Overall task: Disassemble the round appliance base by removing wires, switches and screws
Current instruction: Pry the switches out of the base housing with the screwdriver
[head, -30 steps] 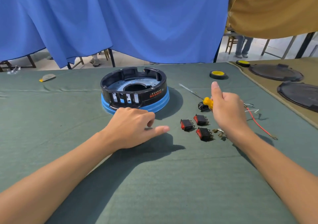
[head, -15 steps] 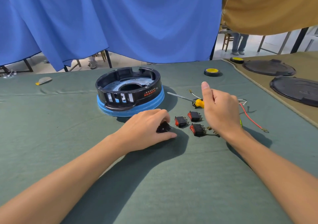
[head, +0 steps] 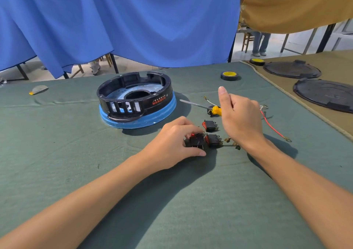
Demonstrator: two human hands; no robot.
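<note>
The round appliance base (head: 160, 92), a black ring on a blue bottom, stands on the green cloth at centre. In front of it, to the right, my left hand (head: 170, 141) pinches a black rocker switch (head: 196, 141) against the cloth, right beside a second switch (head: 214, 140). A third switch (head: 210, 125) lies just behind them. My right hand (head: 240, 118) hovers above, thumb up, fingers loosely curled, holding nothing. It partly hides the yellow-handled screwdriver (head: 215, 110). A red wire (head: 272, 127) and a white wire (head: 212, 102) lie loose near it.
Small brass terminals (head: 233, 143) lie by my right wrist. A roll of black tape (head: 229, 75) sits behind the screwdriver, another roll (head: 257, 61) further back. Two black round lids (head: 324, 94) rest on the tan cloth at right. Blue curtain hangs behind the table.
My left hand moved right from the base's front, picked up a black switch and brought it against the group of switches. My right hand stayed raised over the screwdriver.
</note>
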